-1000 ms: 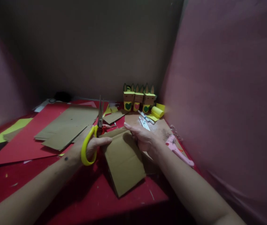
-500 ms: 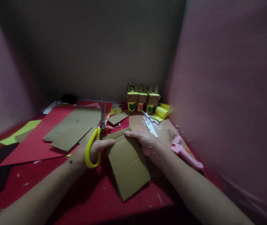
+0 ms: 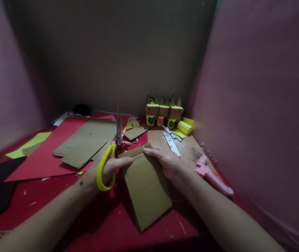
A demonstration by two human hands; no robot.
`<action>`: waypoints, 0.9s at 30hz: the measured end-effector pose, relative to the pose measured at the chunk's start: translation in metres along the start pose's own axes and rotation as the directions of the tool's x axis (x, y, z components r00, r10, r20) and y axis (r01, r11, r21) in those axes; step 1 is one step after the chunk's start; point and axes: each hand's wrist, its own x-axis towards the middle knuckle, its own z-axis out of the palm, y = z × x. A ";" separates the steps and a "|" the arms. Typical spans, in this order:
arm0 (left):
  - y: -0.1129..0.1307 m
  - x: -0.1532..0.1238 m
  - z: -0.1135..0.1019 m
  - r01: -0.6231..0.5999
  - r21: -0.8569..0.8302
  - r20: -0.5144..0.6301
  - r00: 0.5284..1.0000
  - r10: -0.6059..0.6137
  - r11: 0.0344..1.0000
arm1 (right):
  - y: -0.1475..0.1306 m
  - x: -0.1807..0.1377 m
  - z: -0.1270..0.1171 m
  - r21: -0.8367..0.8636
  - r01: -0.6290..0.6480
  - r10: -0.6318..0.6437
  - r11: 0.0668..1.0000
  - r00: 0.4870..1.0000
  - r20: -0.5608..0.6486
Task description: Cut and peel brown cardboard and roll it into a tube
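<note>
Cardboard piece lies pinned by the right hand near the bench's front edge, steadying it for the yellow-handled scissors gripped in the left hand.

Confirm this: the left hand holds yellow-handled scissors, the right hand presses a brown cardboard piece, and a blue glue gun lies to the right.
Not quite: the glue gun is pink, not blue, as the head view shows. The rest stands.

The table has a red surface. A red paper sheet lies toward the left edge, with a yellow-green sheet beyond it. A pink glue gun lies at the right edge. Paper figures stand in the far right corner.
</note>
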 end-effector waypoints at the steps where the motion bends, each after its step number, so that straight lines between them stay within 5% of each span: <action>1: 0.000 0.000 0.000 0.017 -0.002 0.037 0.999 -0.017 1.000 | 0.000 0.000 0.000 -0.003 0.009 -0.009 1.000 1.000 0.002; 20: 0.000 -0.004 -0.003 0.081 -0.007 0.164 0.983 -0.079 0.997 | -0.002 -0.004 -0.001 -0.011 0.018 -0.017 1.000 1.000 0.023; 27: -0.002 -0.006 -0.005 -0.052 0.103 0.008 0.999 0.052 0.993 | -0.004 -0.007 0.001 0.004 0.040 -0.040 0.999 0.998 0.043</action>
